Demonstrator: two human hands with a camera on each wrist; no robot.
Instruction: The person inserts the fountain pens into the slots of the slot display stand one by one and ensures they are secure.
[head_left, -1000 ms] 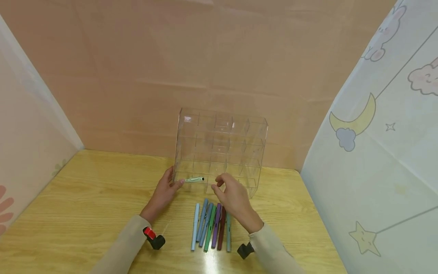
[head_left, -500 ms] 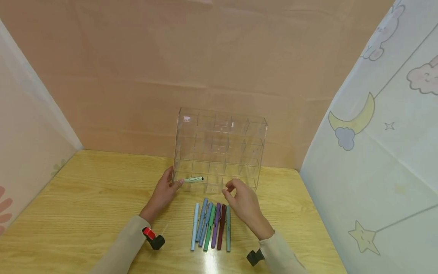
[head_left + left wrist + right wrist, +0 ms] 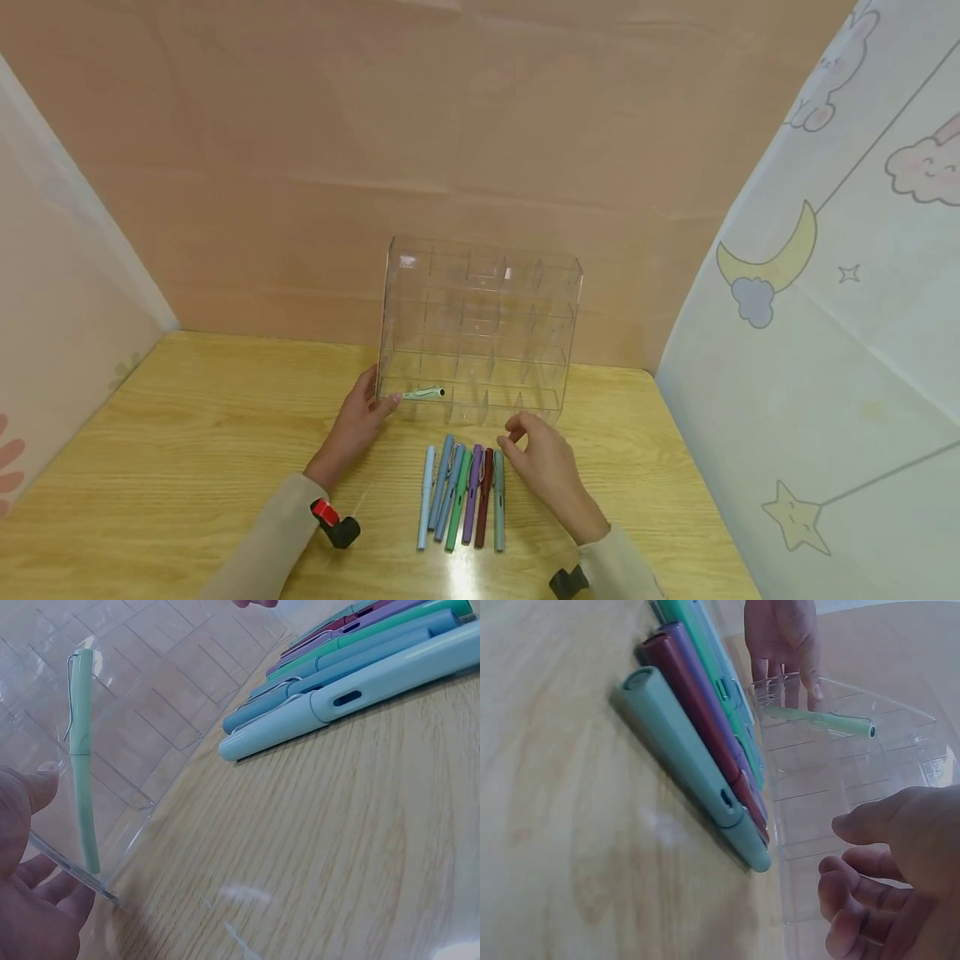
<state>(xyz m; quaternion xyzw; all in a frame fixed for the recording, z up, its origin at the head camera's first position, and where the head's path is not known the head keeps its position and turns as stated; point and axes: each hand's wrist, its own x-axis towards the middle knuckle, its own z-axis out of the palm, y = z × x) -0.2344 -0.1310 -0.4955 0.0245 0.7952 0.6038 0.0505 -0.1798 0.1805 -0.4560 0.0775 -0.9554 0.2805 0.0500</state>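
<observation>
Your right hand (image 3: 543, 458) has moved back toward you from the rack's front, its fingers loosely curled and its thumb apart, just beyond the right end of the pens. The clear compartmented rack (image 3: 480, 336) stands upright, its left wall gripped between your left hand's (image 3: 363, 418) thumb and fingers. Seven capped pens (image 3: 460, 498) lie side by side before it; one pale green pen (image 3: 424, 392) rests at the rack's lower left, beside your left thumb.

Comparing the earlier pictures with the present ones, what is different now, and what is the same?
The right hand, holding nothing, has moved rightward and back toward the person, away from the pale green pen in the clear rack. Unchanged: the left hand gripping the rack's left side, both the rack and that pen, and the seven loose pens.
</observation>
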